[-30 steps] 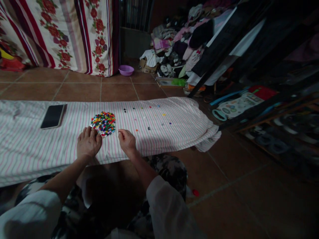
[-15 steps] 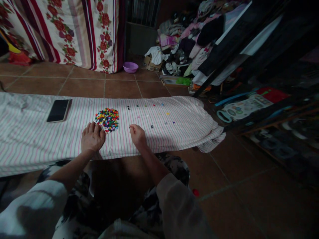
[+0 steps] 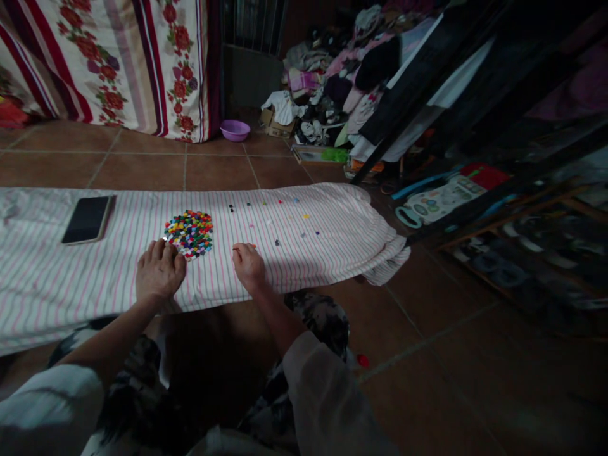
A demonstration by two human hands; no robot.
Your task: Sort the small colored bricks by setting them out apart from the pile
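Observation:
On a striped cloth (image 3: 118,266), a pile of small coloured pieces (image 3: 190,231) forms a rough round patch. My left hand (image 3: 160,269) lies palm down at the pile's near left edge, its fingers stretched out. To the right of the pile, my right hand (image 3: 249,266) rests low over the cloth with thumb and fingers pinched together. Whatever sits at those fingertips is too small to name. An orange piece (image 3: 253,246) shows just beside its knuckles. Further right, several single pieces lie spread apart, among them a yellow piece (image 3: 306,216) and a dark grey piece (image 3: 277,242).
A phone (image 3: 88,219) lies on the cloth at the left. Beyond on the tiled floor stand a purple basin (image 3: 235,130) and a heap of clothes and shoes (image 3: 327,88). A floral curtain (image 3: 137,63) hangs at the back; a shelf rack (image 3: 513,253) is at the right.
The whole view has shifted, so everything sits further left. An orange piece now shows beside my right hand, which stays pinched. My left hand remains by the pile.

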